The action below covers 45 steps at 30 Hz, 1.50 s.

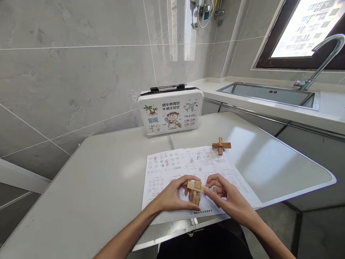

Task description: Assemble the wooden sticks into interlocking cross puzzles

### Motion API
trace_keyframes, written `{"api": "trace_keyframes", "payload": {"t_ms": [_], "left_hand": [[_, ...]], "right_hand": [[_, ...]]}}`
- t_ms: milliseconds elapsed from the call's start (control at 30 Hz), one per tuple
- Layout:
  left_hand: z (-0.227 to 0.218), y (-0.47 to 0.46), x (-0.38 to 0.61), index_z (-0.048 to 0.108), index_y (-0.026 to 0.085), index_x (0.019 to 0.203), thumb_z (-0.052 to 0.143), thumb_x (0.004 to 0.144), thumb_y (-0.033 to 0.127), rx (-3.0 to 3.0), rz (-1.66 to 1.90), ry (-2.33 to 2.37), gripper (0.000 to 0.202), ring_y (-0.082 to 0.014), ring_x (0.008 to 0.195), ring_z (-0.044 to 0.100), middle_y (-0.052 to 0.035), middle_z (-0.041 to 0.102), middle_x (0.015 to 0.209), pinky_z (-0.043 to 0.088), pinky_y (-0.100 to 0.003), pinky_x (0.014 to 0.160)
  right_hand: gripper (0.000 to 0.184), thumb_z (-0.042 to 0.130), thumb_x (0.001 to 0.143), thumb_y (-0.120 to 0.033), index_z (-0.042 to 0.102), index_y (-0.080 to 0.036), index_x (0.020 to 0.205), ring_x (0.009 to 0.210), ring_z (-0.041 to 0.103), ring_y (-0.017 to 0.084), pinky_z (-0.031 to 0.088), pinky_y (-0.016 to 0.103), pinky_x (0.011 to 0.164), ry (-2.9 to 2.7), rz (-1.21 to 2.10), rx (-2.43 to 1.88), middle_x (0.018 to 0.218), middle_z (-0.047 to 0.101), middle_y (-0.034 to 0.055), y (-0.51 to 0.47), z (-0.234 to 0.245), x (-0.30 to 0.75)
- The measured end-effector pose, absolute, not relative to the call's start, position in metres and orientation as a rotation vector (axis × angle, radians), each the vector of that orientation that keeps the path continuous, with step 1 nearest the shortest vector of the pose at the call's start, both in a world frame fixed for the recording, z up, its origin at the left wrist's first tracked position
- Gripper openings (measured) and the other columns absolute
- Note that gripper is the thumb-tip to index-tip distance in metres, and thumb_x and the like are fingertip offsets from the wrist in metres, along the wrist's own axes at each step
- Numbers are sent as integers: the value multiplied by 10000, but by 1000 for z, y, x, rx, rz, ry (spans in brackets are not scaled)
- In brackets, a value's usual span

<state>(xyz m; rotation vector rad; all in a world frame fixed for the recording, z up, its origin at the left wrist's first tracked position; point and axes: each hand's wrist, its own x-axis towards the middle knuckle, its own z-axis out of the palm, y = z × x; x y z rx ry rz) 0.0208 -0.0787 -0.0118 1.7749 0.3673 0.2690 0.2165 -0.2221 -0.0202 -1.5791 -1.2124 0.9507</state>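
Between my hands is a light wooden interlocking puzzle (197,187), its pieces crossing one another. My left hand (178,194) is closed around it, thumb at the lower end and fingers at the top. With thumb and fingers, my right hand (223,194) pinches the right end of the crosswise piece. Under both hands lies a printed instruction sheet (159,187) covered in small diagrams. A darker wooden cross-shaped puzzle (221,145) rests by the sheet's upper right corner, apart from my hands.
A white case (172,113) with cartoon prints and a black handle stands at the back of the white folding table (107,172), near the tiled wall. Beyond the table on the right is a counter with a sink (269,94) and a faucet (320,68).
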Motion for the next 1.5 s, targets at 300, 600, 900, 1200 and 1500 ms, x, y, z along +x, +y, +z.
{"api": "trace_keyframes", "payload": {"t_ms": [300, 600, 900, 1200, 1500], "left_hand": [[-16, -66, 21, 567, 247, 1372, 907, 749, 364, 1712, 488, 579, 720, -173, 900, 628, -37, 685, 1112, 522, -335, 924], [-20, -67, 21, 563, 267, 1386, 894, 763, 383, 1795, 494, 613, 715, -171, 865, 613, -13, 698, 1050, 516, -332, 920], [-18, -66, 19, 565, 283, 1399, 881, 763, 439, 1971, 464, 657, 727, -188, 848, 628, 10, 709, 955, 509, -323, 856], [-22, -67, 18, 596, 275, 1363, 899, 735, 493, 2147, 504, 550, 731, -222, 972, 652, -47, 706, 1237, 517, -326, 852], [-16, -67, 17, 628, 245, 1257, 895, 732, 465, 2191, 535, 439, 629, -226, 951, 633, -59, 677, 1133, 514, -333, 835]], "right_hand": [[314, 525, 1028, -544, 543, -253, 1146, 659, 623, 165, 491, 306, 632, -1301, 713, -1804, 976, 693, 28, -224, -37, 209], [294, 610, 971, -536, 545, -249, 954, 507, 578, 157, 350, 276, 487, -1499, 132, -2041, 745, 605, -47, -221, -66, 176], [249, 461, 1080, -450, 603, -246, 1085, 541, 642, 150, 410, 276, 506, -1651, 167, -1948, 893, 707, 4, -224, -54, 189], [321, 341, 1126, -402, 620, -261, 1199, 719, 713, 191, 570, 307, 614, -1755, 159, -1816, 1016, 702, 59, -226, -30, 197], [264, 405, 1113, -248, 584, -254, 1307, 971, 745, 244, 635, 357, 787, -1758, 131, -1633, 1134, 682, 97, -225, -20, 191]]}}
